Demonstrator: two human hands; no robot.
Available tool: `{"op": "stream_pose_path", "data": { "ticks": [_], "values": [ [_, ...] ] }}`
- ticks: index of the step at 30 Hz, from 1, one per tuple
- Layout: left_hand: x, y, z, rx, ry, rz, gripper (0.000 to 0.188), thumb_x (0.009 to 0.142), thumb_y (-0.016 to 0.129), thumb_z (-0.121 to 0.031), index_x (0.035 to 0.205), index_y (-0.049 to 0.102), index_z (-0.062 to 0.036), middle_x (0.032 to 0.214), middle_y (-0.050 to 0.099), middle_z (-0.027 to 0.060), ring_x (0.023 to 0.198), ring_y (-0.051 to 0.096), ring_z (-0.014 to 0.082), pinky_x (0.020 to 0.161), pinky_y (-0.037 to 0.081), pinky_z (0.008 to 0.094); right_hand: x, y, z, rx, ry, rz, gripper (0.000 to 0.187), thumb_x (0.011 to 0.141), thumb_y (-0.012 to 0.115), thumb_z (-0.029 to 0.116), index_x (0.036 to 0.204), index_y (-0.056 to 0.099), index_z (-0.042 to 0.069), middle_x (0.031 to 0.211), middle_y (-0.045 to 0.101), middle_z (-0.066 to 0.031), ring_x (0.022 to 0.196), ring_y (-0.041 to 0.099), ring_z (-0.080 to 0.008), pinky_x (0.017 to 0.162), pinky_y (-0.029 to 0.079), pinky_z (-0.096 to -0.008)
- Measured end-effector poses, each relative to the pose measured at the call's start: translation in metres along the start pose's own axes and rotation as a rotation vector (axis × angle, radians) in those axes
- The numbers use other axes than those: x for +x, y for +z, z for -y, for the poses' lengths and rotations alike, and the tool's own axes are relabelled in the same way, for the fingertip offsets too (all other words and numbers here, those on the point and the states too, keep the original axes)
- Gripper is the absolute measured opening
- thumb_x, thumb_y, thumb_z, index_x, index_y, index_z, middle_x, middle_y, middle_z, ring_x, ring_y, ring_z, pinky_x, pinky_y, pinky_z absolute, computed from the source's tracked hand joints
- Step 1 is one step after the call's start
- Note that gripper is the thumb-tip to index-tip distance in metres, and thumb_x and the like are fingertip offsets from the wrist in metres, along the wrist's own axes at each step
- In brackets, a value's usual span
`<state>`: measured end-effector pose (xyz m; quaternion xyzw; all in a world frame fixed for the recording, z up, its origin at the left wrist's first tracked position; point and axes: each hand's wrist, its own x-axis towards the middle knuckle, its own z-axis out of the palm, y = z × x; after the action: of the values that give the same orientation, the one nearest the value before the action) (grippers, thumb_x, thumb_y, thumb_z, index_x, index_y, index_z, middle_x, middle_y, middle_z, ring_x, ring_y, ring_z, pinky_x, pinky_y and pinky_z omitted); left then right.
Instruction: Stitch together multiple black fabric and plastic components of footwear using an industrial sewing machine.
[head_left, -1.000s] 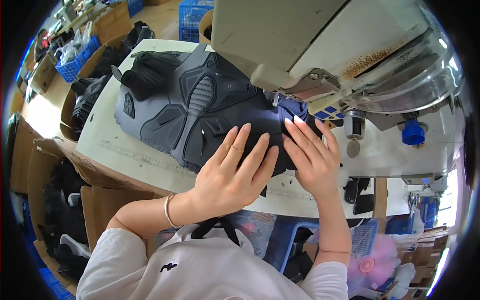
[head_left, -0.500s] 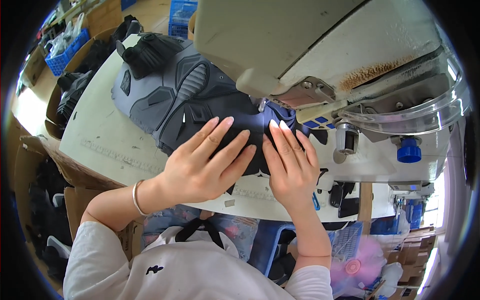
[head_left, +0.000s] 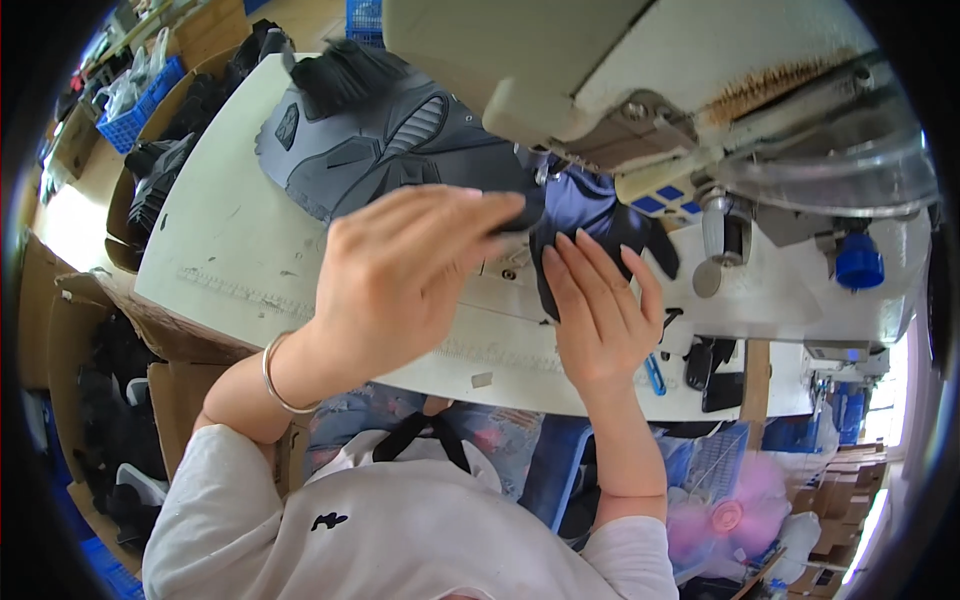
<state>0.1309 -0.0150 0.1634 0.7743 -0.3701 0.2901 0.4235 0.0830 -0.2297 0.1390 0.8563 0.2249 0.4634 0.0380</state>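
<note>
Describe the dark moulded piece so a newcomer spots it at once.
Find the big off-white sewing machine, upper right, over the white table. Left of it, just beyond the left hand, lies the dark moulded piece. Raised panels and a ribbed oval set it apart from the shiny blue fabric at its right end.

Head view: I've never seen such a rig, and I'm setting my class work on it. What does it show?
The person wears the camera on their head, looking down; its wide lens bends straight edges. They work bare-handed at what looks like a sewing machine. On the white table lie a dark piece with raised shapes, blue fabric under the machine's head, and a blue tool. The right hand rests on a black flap. The left hand is blurred near the dark piece; whether it grips anything, I can't tell.
</note>
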Motion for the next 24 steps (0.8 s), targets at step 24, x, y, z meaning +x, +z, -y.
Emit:
{"op": "stream_pose_path", "data": {
  "ticks": [24],
  "values": [
    [-0.026,0.033,0.013,0.318,0.332,-0.134,0.022,0.07,0.075,-0.008,0.091,0.08,-0.0067,0.1,0.077,0.0079,0.103,0.074,0.0286,0.094,0.06,0.0449,-0.003,0.001,0.003,0.013,0.037,0.011,0.016,0.088,0.07,0.014,0.099,0.081,0.014,0.107,0.078,0.0016,0.105,0.072,-0.0136,0.1,0.046,-0.0361]
  ]
}}
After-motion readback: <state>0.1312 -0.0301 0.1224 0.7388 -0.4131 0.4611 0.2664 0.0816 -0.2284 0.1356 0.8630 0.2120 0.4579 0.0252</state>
